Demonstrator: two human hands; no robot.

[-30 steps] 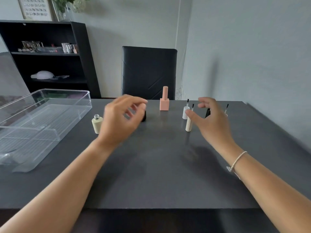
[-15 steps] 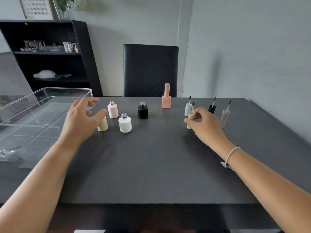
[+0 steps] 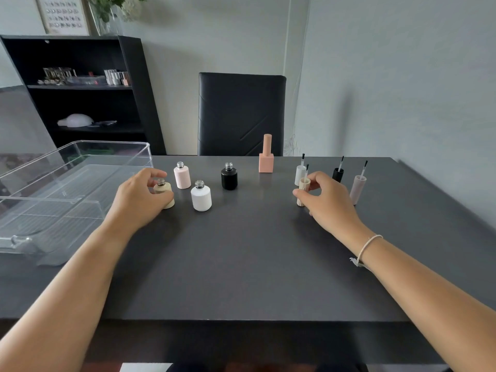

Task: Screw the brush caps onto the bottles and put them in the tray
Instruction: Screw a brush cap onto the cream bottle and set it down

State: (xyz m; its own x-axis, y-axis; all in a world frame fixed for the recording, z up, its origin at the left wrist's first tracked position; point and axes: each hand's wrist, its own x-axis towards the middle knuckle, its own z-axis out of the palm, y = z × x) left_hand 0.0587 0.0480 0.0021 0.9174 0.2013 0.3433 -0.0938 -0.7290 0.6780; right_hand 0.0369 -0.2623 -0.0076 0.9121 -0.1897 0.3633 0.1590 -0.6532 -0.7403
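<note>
My left hand [image 3: 139, 198] grips the cream bottle [image 3: 164, 191], which stands uncapped on the dark table [image 3: 241, 264]. My right hand [image 3: 328, 201] pinches the cream brush cap [image 3: 303, 190], standing brush-up. Uncapped pink [image 3: 182, 175], white [image 3: 201, 196] and black [image 3: 229, 176] bottles stand between my hands. A white cap [image 3: 300, 173], a black cap [image 3: 338, 173] and a mauve cap [image 3: 357, 187] stand brush-up near my right hand. A peach bottle [image 3: 266, 157] with its cap on stands at the back.
A clear plastic tray [image 3: 53, 194] sits at the table's left edge. A black chair [image 3: 241, 114] stands behind the table and a black shelf unit [image 3: 80, 89] is at the back left. The wall runs close along the right.
My left hand moved left from the table's middle and closed round the cream bottle. My right hand reached the cream cap and took hold of it.
</note>
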